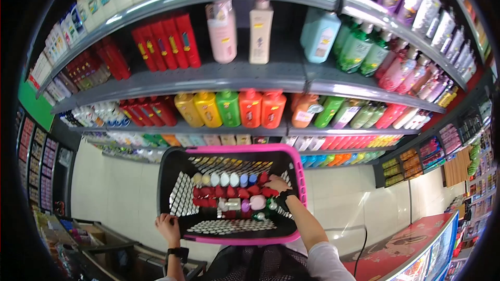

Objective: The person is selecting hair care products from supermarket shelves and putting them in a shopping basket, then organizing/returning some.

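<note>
So the basket (172,177) is one of those black plastic mesh ones with a bright pink rim, boxy with rounded corners and lattice walls you can see the floor tiles through. Inside it's packed with bottles (229,192) lying in rows: a line of pale rounded caps at the far side, then a band of glossy red ones, then a few pink and white ones nearer.

Behind it stands a grey metal shelf unit (208,80) with perforated boards. The row just above the basket has chunky pump bottles in yellow, green and orange (229,108), smooth shiny plastic. Higher up sit a pink bottle and a cream one (260,34), plus red flat packs (166,41) to the left. The floor is pale glossy tile, and there's a red counter (406,252) at the near right.

The left hand (167,227) is curled over the near left corner of the basket rim, fingers wrapped on it, with a dark watch on the wrist. The right hand (276,183) reaches in over the right side of the basket and rests on the red bottles at the far right, fingers bent down onto them; I can't tell if it actually has one gripped.
</note>
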`<state>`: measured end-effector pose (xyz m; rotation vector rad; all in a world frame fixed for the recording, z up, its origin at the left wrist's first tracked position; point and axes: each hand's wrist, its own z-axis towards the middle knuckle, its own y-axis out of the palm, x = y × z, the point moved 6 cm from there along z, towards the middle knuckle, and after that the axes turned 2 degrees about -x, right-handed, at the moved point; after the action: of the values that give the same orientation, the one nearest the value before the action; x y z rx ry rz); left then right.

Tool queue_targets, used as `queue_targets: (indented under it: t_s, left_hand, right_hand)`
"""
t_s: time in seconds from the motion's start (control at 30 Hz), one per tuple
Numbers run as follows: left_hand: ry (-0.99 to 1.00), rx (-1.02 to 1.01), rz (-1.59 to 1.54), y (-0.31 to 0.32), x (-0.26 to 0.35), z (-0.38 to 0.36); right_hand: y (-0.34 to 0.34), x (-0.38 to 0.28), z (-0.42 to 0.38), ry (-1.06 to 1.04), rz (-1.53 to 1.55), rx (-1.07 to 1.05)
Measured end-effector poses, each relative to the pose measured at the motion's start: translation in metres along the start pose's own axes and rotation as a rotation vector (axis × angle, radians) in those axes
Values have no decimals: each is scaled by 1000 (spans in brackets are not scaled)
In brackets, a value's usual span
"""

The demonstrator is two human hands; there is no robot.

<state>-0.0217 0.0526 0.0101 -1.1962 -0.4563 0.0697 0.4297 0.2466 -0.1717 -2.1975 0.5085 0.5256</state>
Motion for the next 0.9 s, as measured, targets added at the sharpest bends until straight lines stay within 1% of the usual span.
queue_targets:
  t_s: [0.07, 0.1, 0.13, 0.2, 0.27, 0.3, 0.33, 0.37, 0.4, 0.43, 0.47, 0.53, 0.57, 0.6, 0.63, 0.67, 0.7, 0.73, 0.77, 0.8, 0.87, 0.9]
  left_hand:
    - [2, 32, 8, -2, 3, 0]
    - [22, 53, 16, -3, 4, -2]
    - [-3, 48, 13, -1, 2, -2]
    - [-19, 77, -23, 0, -1, -5]
    - [-51, 105, -53, 2, -12, -7]
    - [-87, 114, -77, 3, -14, -7]
    - [-89, 124, -82, 0, -9, -7]
    - [-105, 191, -55, -13, -1, -9]
    - [-124, 257, -29, -20, 6, -11]
    - [-196, 264, -24, -16, -6, -15]
    - [-267, 343, 42, -16, -10, -20]
    - [-466, 389, 63, -4, -34, -32]
    - [-476, 390, 64, 11, -54, -35]
    - [-584, 365, -110, 32, -85, -41]
    - [-690, 341, -285, 49, -102, -49]
    - [-702, 345, -280, 52, -100, -54]
    - [-674, 375, -246, 50, -96, -55]
    - [-645, 403, -209, 45, -92, -57]
    - [-672, 377, -263, 45, -93, -57]
    - [-678, 411, -311, 48, -97, -58]
    - [-694, 448, -415, 49, -96, -57]
    - [-702, 455, -412, 48, -96, -57]
  right_hand:
    - [-55, -39, -38, -191, 144, 13]
    - [-86, -64, -63, -378, 213, -86]
    - [-113, -77, -90, -503, 324, -107]
    - [-179, -84, -135, -724, 297, -72]
    - [-263, -66, -174, -763, 326, 240]
    - [-304, -42, -180, -713, 482, 404]
    - [-346, -23, -201, -493, 482, 625]
    - [-395, 3, -210, -740, 153, 1044]
    - [-439, 28, -228, -645, 50, 1226]
    - [-469, 25, -267, -437, 328, 1249]
    - [-505, 48, -280, -600, 244, 1503]
    - [-562, 71, -311, -511, 238, 1765]
    - [-583, 69, -325, -534, 286, 1781]
    - [-602, 66, -336, -558, 336, 1795]
    - [-619, 61, -340, -577, 261, 1819]
    - [-634, 57, -340, -596, 187, 1840]
    - [-650, 55, -333, -659, 205, 1756]
    - [-662, 53, -326, -554, 117, 1750]
    - [-671, 56, -318, -412, 61, 1734]
    - [-675, 53, -314, -269, 5, 1713]
    - [-693, 69, -291, -327, 60, 1683]
    - [-696, 70, -287, -266, 44, 1632]
